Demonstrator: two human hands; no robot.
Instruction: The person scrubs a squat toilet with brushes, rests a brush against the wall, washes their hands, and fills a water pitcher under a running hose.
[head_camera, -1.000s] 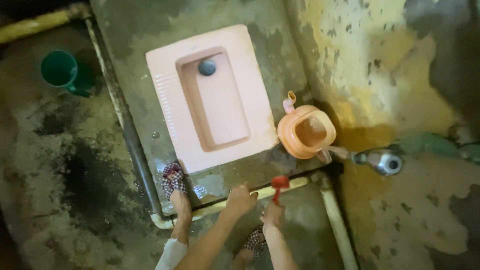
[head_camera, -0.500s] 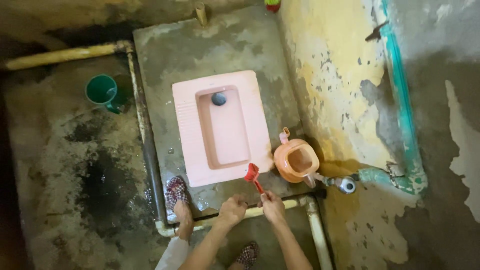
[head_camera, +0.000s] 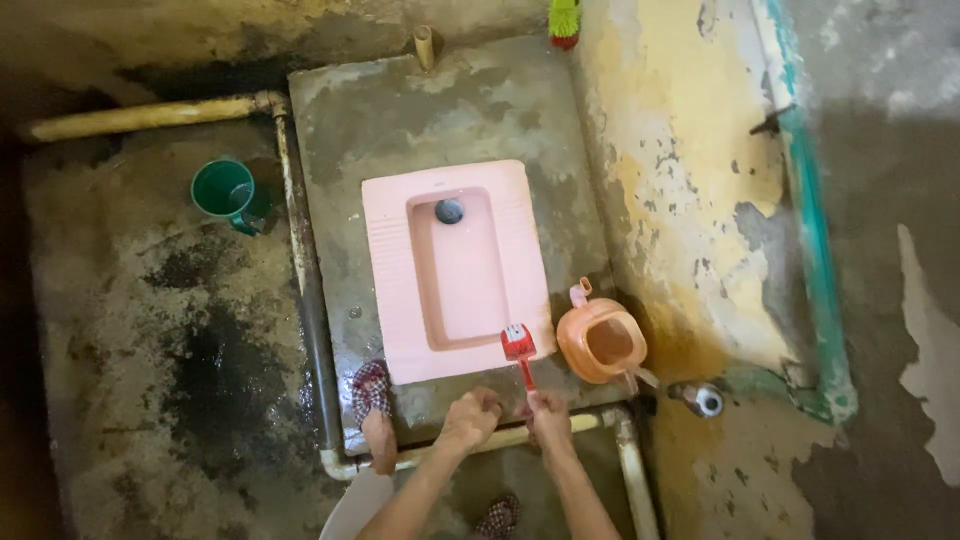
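Head view, looking straight down, and we start at the far left: a green mug (head_camera: 226, 190) stands on the stained wet floor (head_camera: 150, 330), just left of a dark pipe (head_camera: 312, 300) that runs near-to-far along the edge of a raised concrete slab (head_camera: 450, 100). Set into that slab is the pink squat pan (head_camera: 455, 268), its drain hole toward the far end.

At the near edge of the slab a foot in a checked sandal (head_camera: 370, 392) rests on the concrete. Just right of it our left hand (head_camera: 470, 418) is curled into a loose fist, knuckles up; we cannot tell whether it holds anything, and it sits close beside the brush handle without clearly gripping it. Our right hand (head_camera: 549, 412) is closed round the near end of the red brush (head_camera: 519, 350), whose head lies on the near right corner of the pan's rim.

We judge the brush light and stiff, a thin plastic handle that could be slick when wet, so a full wrap low on the handle, as the right hand has it, looks the sound place to hold.

Farther right, an orange plastic jug (head_camera: 603, 343) stands touching or just beside the pan's corner, with a metal tap (head_camera: 703, 400) near it at the foot of the peeling yellow wall (head_camera: 680, 180).
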